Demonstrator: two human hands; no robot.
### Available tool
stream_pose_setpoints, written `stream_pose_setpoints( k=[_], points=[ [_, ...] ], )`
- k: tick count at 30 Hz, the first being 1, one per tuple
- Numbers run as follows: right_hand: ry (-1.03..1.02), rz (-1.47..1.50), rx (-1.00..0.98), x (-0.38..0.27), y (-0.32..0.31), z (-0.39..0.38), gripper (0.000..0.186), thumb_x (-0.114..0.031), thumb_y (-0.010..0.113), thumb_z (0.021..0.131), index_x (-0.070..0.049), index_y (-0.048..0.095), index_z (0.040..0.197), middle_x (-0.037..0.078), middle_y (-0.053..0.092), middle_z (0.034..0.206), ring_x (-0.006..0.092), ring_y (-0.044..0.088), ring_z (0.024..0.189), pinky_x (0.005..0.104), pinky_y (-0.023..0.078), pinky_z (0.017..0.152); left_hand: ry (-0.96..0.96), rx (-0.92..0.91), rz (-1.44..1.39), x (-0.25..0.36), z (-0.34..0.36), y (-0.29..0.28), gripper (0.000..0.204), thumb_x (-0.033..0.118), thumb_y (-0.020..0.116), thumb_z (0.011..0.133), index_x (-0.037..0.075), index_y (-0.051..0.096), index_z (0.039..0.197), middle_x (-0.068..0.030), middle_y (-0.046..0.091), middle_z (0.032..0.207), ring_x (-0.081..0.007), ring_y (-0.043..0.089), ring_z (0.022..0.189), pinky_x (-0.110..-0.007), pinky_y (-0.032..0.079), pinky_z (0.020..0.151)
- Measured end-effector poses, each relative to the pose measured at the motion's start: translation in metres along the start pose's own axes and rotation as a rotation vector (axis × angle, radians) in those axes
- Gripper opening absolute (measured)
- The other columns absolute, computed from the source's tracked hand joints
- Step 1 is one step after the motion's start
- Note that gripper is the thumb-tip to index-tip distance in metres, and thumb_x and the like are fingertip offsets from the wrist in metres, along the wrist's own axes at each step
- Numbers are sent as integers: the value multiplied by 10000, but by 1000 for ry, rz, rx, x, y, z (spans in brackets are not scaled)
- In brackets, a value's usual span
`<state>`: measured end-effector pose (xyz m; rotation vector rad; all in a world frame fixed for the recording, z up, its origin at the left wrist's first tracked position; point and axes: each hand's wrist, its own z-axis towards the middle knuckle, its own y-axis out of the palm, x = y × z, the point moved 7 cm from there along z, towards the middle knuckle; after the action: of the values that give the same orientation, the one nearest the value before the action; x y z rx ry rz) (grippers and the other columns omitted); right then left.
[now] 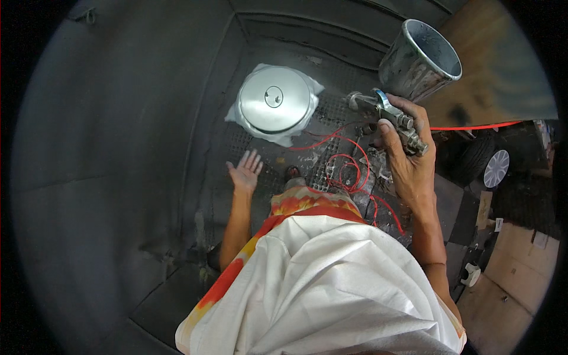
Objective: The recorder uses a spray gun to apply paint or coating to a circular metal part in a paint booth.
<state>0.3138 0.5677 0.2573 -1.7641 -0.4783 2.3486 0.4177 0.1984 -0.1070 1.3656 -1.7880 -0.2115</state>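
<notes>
My right hand [405, 151] is closed round a metal spray gun [393, 115], held up at the right with its round front end toward the left. Palm up and fingers apart, my left hand [245, 173] holds nothing. Just beyond it is a round silver disc [276, 99] with a small circle and dark marks at its middle. White wrapping [316, 89] sticks out around the disc's edge. A thin red hose [355, 171] loops over the floor below the spray gun; where it joins, if it does, is hidden behind my right hand.
A paint-stained grey bucket [399, 68] stands at the far right, in front of a brown panel [497, 59]. Dark walls [118, 136] close in the left and far sides. On the right are a tyre [473, 157], a silver wheel cover [496, 168] and flattened cardboard [515, 278].
</notes>
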Motion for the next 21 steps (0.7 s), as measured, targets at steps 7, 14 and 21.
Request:
stream_pose_setpoints(
  k=[7, 14, 21],
  points=[
    [55, 176, -274, -11, 24, -21, 324, -139, 679, 972, -64, 583, 1272, 27, 660, 962, 72, 574, 832, 243, 477, 745, -69, -6, 87, -33, -7, -16, 948, 741, 125, 983, -1, 362, 1524, -197, 457, 1524, -365, 378, 1437, -491, 269, 1199],
    [66, 48, -85, 8, -7, -10, 324, -99, 676, 964, -52, 585, 1271, 52, 662, 1032, 88, 596, 913, 245, 483, 815, -193, -172, 605, -59, -24, 22, 800, 621, 196, 1051, -13, 513, 1422, -184, 576, 1406, -332, 530, 1301, -454, 376, 1136],
    [75, 89, 81, 7, -25, -9, 291, -92, 649, 987, -56, 590, 1270, 44, 659, 1057, 83, 603, 917, 236, 495, 801, -292, -443, 755, -110, -49, 91, 731, 591, 312, 1054, -18, 539, 1388, -185, 615, 1334, -279, 573, 1241, -419, 407, 1100]
  ],
)
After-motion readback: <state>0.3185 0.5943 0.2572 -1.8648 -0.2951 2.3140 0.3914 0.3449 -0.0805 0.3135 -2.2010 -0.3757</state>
